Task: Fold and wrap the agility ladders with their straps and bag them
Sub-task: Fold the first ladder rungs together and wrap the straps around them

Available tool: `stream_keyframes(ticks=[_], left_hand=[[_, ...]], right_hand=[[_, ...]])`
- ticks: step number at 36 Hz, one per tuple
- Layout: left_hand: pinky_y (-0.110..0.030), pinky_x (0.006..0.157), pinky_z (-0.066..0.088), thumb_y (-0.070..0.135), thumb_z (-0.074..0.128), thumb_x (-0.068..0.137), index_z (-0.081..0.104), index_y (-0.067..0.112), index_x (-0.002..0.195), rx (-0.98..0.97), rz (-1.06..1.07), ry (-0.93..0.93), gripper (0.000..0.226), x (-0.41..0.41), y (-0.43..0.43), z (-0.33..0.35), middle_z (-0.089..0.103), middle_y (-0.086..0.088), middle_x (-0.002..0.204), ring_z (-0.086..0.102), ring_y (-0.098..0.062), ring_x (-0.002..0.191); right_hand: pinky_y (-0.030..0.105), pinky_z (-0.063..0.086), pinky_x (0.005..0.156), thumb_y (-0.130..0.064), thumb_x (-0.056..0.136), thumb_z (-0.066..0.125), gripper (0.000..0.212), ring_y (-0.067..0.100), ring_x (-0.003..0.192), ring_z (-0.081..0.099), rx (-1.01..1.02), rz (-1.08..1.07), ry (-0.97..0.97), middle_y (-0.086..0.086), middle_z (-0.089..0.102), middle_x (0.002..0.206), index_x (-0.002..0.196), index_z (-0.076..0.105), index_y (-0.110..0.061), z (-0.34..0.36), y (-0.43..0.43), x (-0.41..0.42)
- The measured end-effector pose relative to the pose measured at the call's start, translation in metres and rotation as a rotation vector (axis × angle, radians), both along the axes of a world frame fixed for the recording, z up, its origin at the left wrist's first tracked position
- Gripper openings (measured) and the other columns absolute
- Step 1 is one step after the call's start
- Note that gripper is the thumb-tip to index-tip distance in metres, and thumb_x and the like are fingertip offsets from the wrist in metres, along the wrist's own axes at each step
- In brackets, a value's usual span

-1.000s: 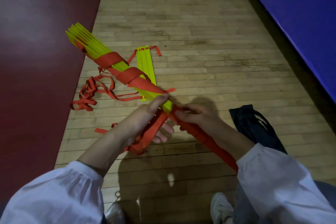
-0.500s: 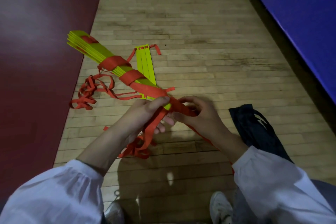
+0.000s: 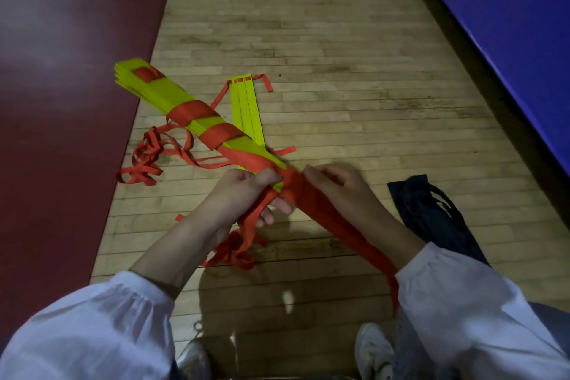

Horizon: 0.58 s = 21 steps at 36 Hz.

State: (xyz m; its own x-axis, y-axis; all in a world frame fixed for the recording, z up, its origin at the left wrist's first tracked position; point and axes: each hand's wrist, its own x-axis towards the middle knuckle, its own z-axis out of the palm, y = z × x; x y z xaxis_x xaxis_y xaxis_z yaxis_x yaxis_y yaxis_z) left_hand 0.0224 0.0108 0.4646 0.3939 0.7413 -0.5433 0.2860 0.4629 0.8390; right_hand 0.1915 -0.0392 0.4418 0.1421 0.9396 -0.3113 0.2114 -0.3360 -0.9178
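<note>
**Ladder bundle held aslant above the floor**

The yellow ladder bundle (image 3: 185, 105) runs diagonally, its far end toward the red mat's (image 3: 61, 102) edge and its near end at the hands. The left hand (image 3: 243, 191) curls its fingers round that near end. The right hand (image 3: 336, 191) grips the red strap (image 3: 320, 217) wound there. A dark bag (image 3: 431, 213) lies on the wooden floor (image 3: 339, 86) just beside the right forearm.

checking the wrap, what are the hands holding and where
The left hand grips the bundle at its near end; right hand pinches the strap where it wraps that end.
</note>
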Motion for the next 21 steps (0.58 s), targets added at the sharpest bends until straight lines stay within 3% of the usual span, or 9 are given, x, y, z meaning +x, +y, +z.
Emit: stream_keyframes(ticks=[4, 9, 15, 21], left_hand=[[-0.017, 0.035, 0.039, 0.019, 0.050, 0.095, 0.068, -0.002, 0.078, -0.005, -0.020, -0.012, 0.032, 0.0022, -0.0026, 0.0016, 0.071, -0.020, 0.074, 0.050, -0.013, 0.036], [-0.016, 0.035, 0.039, 0.020, 0.049, 0.096, 0.068, 0.000, 0.072, -0.001, -0.057, 0.005, 0.036, 0.0036, -0.0030, 0.0015, 0.070, -0.016, 0.068, 0.048, -0.012, 0.036], [-0.016, 0.036, 0.039, 0.022, 0.050, 0.096, 0.070, 0.001, 0.071, 0.026, -0.090, 0.010, 0.039, 0.0012, -0.0022, -0.0022, 0.073, -0.017, 0.076, 0.048, -0.013, 0.038], [-0.018, 0.038, 0.041, 0.022, 0.049, 0.097, 0.068, 0.002, 0.074, -0.020, -0.096, -0.024, 0.035, 0.0024, -0.0022, -0.0023, 0.073, -0.017, 0.080, 0.050, -0.014, 0.040]], right_hand=[[0.009, 0.043, 0.053, -0.042, 0.092, 0.058, 0.026, -0.008, 0.055, 0.057, -0.045, 0.015, 0.009, -0.020, 0.061, 0.057, 0.075, 0.068, -0.025, 0.0020, 0.0012, 0.0014], [0.024, 0.048, 0.069, -0.050, 0.088, 0.061, 0.032, 0.007, 0.075, 0.066, -0.133, 0.081, -0.008, -0.001, 0.073, 0.084, 0.089, 0.075, -0.021, 0.0004, -0.0018, -0.0001], [0.017, 0.046, 0.059, -0.048, 0.087, 0.063, 0.026, 0.002, 0.064, 0.064, -0.139, 0.067, 0.030, -0.008, 0.069, 0.071, 0.084, 0.074, -0.025, 0.0032, -0.0021, 0.0001], [0.024, 0.048, 0.063, -0.044, 0.085, 0.067, 0.024, 0.007, 0.065, 0.064, -0.126, 0.045, 0.072, -0.002, 0.071, 0.077, 0.088, 0.074, -0.021, 0.0027, -0.0021, 0.0007]])
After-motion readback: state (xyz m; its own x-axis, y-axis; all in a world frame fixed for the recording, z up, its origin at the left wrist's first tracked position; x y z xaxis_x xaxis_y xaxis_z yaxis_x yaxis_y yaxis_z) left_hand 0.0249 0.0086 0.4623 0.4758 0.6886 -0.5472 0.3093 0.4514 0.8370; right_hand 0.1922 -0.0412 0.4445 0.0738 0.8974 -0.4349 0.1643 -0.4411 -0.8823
